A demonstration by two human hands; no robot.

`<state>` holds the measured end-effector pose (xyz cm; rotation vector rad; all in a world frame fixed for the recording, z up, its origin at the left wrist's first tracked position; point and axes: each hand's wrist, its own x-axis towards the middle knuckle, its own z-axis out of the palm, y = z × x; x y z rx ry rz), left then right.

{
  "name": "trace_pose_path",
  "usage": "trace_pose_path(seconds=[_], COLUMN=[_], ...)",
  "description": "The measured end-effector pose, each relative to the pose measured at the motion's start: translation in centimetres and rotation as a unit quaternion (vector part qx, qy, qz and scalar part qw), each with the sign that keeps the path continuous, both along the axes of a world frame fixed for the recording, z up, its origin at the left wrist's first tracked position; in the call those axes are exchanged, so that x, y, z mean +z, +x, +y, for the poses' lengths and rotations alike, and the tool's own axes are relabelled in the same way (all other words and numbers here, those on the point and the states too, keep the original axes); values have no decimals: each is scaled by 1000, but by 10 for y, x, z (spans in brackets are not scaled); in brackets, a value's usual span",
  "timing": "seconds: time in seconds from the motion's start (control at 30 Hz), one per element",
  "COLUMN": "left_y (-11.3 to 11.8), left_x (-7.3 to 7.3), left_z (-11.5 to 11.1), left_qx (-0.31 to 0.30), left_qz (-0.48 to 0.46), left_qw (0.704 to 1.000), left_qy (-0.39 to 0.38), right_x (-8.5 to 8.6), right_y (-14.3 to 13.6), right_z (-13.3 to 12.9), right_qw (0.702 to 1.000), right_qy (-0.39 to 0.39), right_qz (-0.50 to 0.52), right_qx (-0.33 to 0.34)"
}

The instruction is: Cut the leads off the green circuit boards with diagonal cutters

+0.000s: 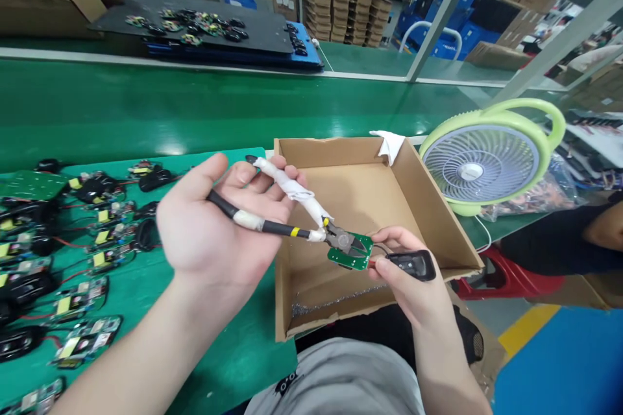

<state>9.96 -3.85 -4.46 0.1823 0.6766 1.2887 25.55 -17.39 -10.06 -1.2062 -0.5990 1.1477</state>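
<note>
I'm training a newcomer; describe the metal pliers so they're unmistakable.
Find the open brown cardboard box. Over its left side, on the upturned left hand, lie the pliers. Unlike the green circuit board at their jaws, they have two long handles partly wrapped in white.

Green bench (292,100): fan (471,170) at right; green mat (228,350) at left under circuit boards (84,342), black casings (22,342).

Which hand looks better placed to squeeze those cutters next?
Probably the left hand: the cutters lie across it, handles spread, within its fingers' reach. The right hand seems worse placed, as its fingers hold the green circuit board and the black part.
</note>
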Motion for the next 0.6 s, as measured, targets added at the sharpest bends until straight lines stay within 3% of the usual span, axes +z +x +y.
trace_pose_path(seconds=[0.23,0.6], left_y=[-1,1], left_x=[2,3], left_z=[3,6], left_qx=[-7,21], left_qz=[-13,-18], left_qw=[999,999], left_qy=[-41,-36], right_x=[-5,-16], right_y=[2,13], right_z=[9,13], right_qw=[1000,998], right_qy=[12,35], right_qz=[2,39], right_qx=[7,43])
